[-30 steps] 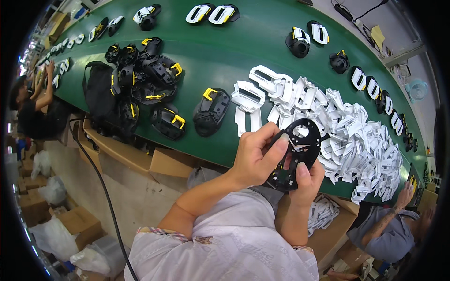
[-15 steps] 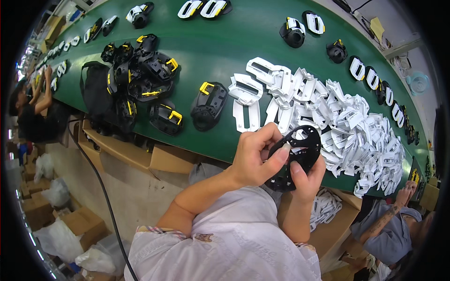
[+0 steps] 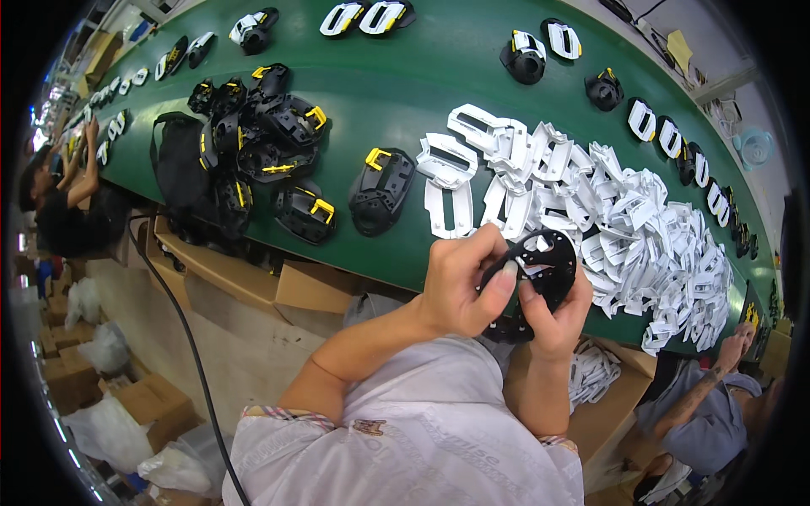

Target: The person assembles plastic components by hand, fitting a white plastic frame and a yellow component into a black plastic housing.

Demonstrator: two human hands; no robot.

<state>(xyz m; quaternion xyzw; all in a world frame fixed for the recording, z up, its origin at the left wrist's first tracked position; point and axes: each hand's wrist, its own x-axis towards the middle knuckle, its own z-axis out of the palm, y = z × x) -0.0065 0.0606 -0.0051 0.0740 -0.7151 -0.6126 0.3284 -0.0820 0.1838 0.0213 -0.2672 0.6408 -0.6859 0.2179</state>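
Between my two hands, in front of my chest, is a black plastic shell (image 3: 557, 253) with an oval outline, holes and a cutout; a bit of white shows inside it. My left hand (image 3: 462, 282) is closed on its left side, thumb pressed on the face. My right hand (image 3: 558, 319) wraps the right edge, its thumb also on the face. The fingers behind the shell are hidden. Just beyond my hands lie white plastic frames (image 3: 449, 209), part of a large heap (image 3: 629, 228). A black shell with a yellow clip (image 3: 381, 190) rests left of them.
More black shells with yellow clips (image 3: 274, 139) pile up beside a black bag (image 3: 180, 160). Assembled pieces line the far side of the green table (image 3: 439, 72). Cardboard boxes (image 3: 316, 291) stand under its edge. Co-workers (image 3: 63, 190) sit at both ends; a cable (image 3: 190, 337) hangs left.
Both thumbs have shifted slightly on the black shell, which has tilted a little in my hands. The whole view has moved slightly; the things on the table lie as before.
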